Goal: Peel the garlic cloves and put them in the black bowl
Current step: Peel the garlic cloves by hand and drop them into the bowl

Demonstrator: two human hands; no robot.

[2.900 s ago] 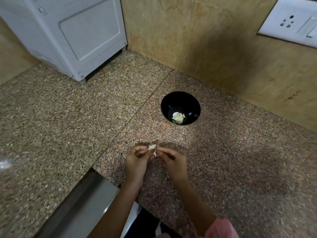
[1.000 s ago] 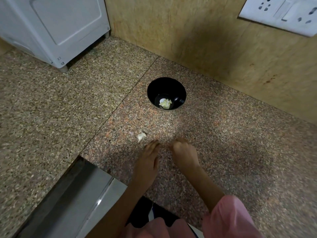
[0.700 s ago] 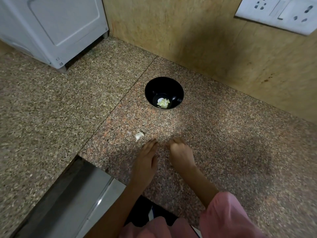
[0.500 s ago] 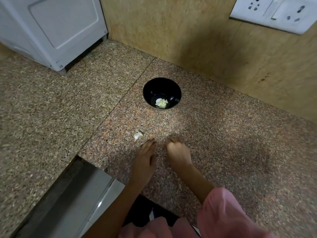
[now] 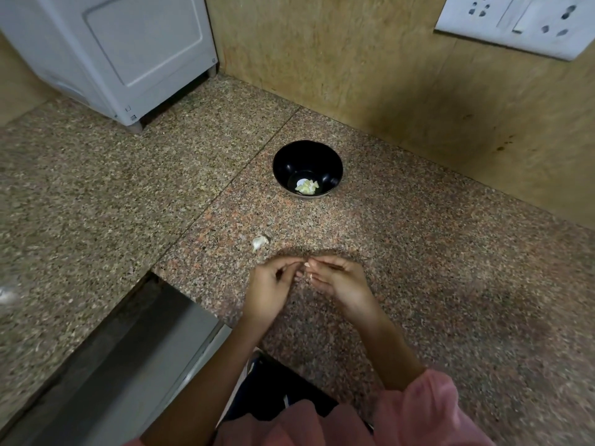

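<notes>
The black bowl (image 5: 291, 160) stands on the speckled granite counter (image 5: 434, 268) near the back wall, with several peeled garlic cloves (image 5: 307, 187) at its bottom. A pale garlic piece (image 5: 259, 242) lies on the counter between the bowl and my hands. My left hand (image 5: 270, 291) and my right hand (image 5: 341, 284) meet fingertip to fingertip just above the counter. Both pinch a small pale garlic clove (image 5: 308, 268), which the fingers mostly hide.
A white appliance (image 5: 122, 49) stands at the back left corner. A white socket panel (image 5: 515, 24) is on the tan wall at the upper right. A steel ledge (image 5: 128, 358) runs below the counter edge at the lower left.
Both hands lay low on the counter half a second ago. They have lifted and come together, fingertips now pinching a small clove. The pale piece on the counter has stayed put.
</notes>
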